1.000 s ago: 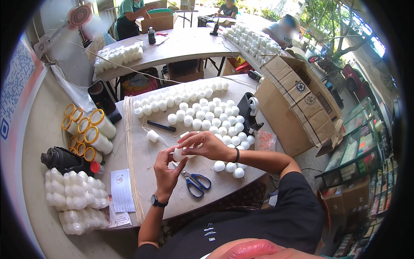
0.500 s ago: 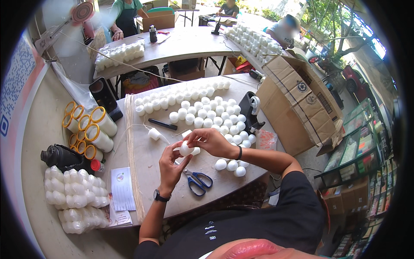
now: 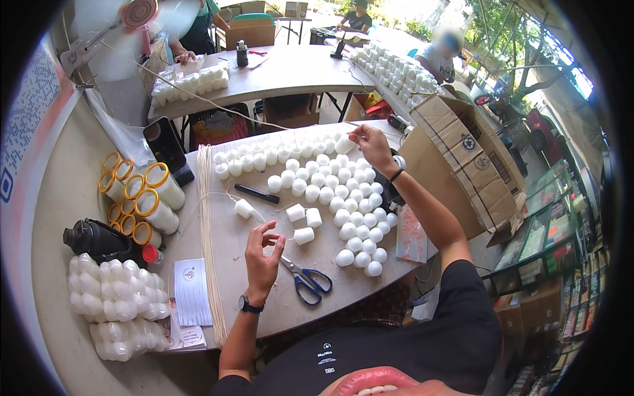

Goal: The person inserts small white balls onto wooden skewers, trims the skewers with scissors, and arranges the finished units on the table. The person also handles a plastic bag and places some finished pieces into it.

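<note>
My right hand (image 3: 374, 146) reaches to the far side of the table, its fingertips closed on a small white cup-shaped piece (image 3: 345, 144) at the right end of the back rows. My left hand (image 3: 263, 259) hovers over the near middle with fingers apart and nothing visible in it. Beside it lie several loose white cylinders (image 3: 303, 235), one trailing a thin cord. Blue-handled scissors (image 3: 309, 280) rest just right of my left wrist. Rows of upright white cups (image 3: 259, 160) stand at the back, and a cluster of domed white pieces (image 3: 350, 203) fills the table's right half.
A black marker (image 3: 256, 193) lies behind the loose cylinders. Strands of cream cord (image 3: 207, 264) run along the table's left edge. Orange-rimmed rolls (image 3: 156, 206), a black bottle (image 3: 92, 239) and wrapped white bundles (image 3: 117, 290) stand left. A large cardboard box (image 3: 456, 175) borders the right.
My hands have parted. My right hand has carried the white piece away to the back rows, while my left stays near its place and has opened.
</note>
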The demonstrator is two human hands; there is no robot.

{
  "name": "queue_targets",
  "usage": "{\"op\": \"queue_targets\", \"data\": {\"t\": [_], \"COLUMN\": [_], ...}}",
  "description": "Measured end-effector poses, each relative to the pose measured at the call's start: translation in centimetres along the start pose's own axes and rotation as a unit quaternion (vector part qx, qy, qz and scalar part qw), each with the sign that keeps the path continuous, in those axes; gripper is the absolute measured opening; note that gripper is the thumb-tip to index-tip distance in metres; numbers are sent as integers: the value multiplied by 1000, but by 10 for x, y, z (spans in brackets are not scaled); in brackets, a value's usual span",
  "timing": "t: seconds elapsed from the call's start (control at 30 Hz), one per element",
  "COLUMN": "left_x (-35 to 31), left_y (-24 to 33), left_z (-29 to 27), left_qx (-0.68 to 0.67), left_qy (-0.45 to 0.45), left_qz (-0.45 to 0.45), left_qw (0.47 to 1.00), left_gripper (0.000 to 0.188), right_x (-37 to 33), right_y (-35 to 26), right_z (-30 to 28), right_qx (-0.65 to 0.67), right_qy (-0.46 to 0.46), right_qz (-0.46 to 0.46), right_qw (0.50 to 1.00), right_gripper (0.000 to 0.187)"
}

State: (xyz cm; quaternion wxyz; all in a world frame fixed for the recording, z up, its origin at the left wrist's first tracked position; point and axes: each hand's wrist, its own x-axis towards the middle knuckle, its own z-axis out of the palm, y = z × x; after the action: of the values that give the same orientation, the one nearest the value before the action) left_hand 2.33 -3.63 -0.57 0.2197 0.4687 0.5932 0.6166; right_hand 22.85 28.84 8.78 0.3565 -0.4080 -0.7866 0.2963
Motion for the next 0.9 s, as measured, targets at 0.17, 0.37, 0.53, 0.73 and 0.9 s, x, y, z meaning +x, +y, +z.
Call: {"op": "queue_targets", "data": {"t": [0.17,0.37,0.53,0.73,0.9], "left_x": [1,-1,1,0,0], "left_y": [2,-2,-5,-6,-10], "left_z": [-1,-3,-1,-1,0], "left_qx": [23,48,66,73,76], "left_qy": [5,11,17,-1,-2], "left_qz": [8,13,29,24,32], "left_qw": [1000,999,997,997,997], "left_gripper": [35,34,34,33,33], "right_x": [46,61,66,66,63], "right_y": [58,99,123,139,131], "right_z": [-15,-4,7,22,31], "right_qx": [-134,-213,-203,-240,-230], "right_qy": [63,100,111,77,36], "right_qz": [-3,40,56,53,45], "right_qw": [989,971,971,966,972], "right_gripper": [9,12,14,14,16]}}
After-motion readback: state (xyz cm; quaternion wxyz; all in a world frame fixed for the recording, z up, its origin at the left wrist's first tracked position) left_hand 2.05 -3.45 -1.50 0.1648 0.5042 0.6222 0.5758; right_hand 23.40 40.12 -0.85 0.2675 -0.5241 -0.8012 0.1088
